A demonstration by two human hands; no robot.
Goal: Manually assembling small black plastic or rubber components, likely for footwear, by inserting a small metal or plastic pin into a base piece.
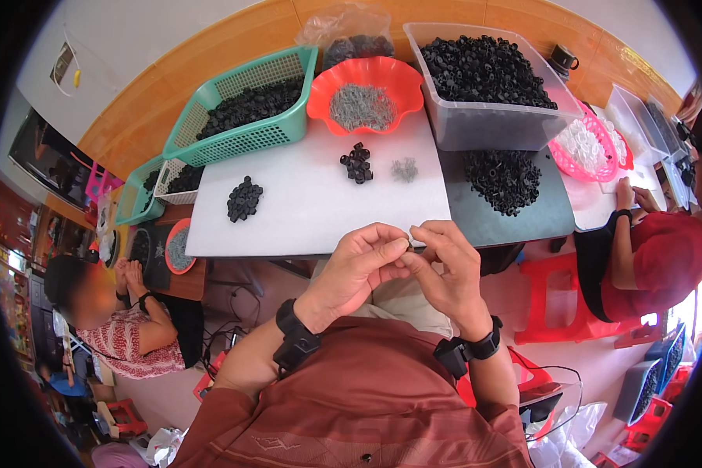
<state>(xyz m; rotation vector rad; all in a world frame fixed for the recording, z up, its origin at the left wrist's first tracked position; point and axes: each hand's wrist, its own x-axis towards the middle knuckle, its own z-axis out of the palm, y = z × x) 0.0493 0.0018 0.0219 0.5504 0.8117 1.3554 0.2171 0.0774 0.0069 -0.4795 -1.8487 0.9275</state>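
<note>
My left hand [352,267] and my right hand [451,271] meet just over the table's front edge, thumbs and fingertips pinched together. Something tiny and dark shows between the fingertips, too small and too covered to name. On the white mat [288,214] beyond them lie a small pile of black plastic parts [357,164] and a little heap of thin metal pieces [404,169]. Farther left on the mat sits another pile of black parts [245,199]. To the right, a larger heap of black ring-like parts [504,181] rests on the dark tabletop [554,204].
At the back stand a green basket [246,139], a red scalloped bowl [320,100] and a clear bin [483,129] of black parts. One person [125,320] works at the left, another [655,265] at the right beside a pink basket [612,168]. Red stools [546,300] stand nearby.
</note>
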